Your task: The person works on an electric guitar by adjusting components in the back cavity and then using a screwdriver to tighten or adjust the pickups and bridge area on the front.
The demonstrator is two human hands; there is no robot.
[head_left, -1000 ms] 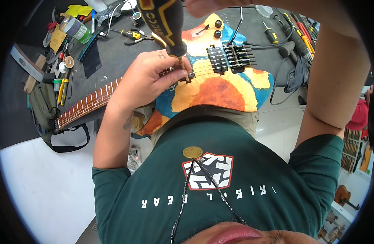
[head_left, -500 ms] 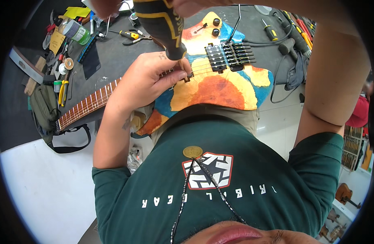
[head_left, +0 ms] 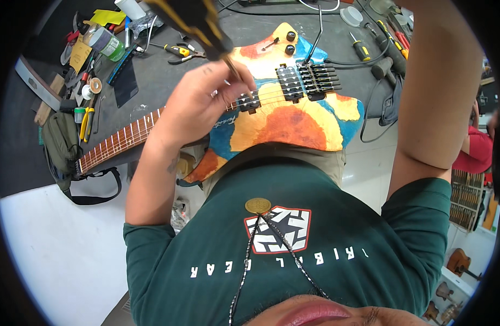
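Note:
An electric guitar [head_left: 282,122] with a blue, orange and cream body lies across my lap and the table edge, its neck pointing left. My left hand [head_left: 198,103] is over the strings by the neck pickup [head_left: 249,101], thumb and fingers closed around the thin shaft of a screwdriver [head_left: 203,32]. The screwdriver's black and yellow handle slants up to the top edge. Its tip is hidden by my fingers or too small to make out. My right forearm rises on the right and leaves at the top; that hand is out of sight.
Yellow-and-black pliers [head_left: 179,51], a green-tinted bottle [head_left: 107,44] and mixed tools lie on the dark table at left. Another screwdriver [head_left: 360,49] and a hammer [head_left: 384,65] lie at right. An olive bag [head_left: 61,138] hangs near the headstock. Someone in red [head_left: 474,152] is at far right.
The screwdriver has tilted, its handle moving up and left. My right hand has gone out of the top of the picture. My left hand's fingers have lifted slightly, uncovering the neck pickup.

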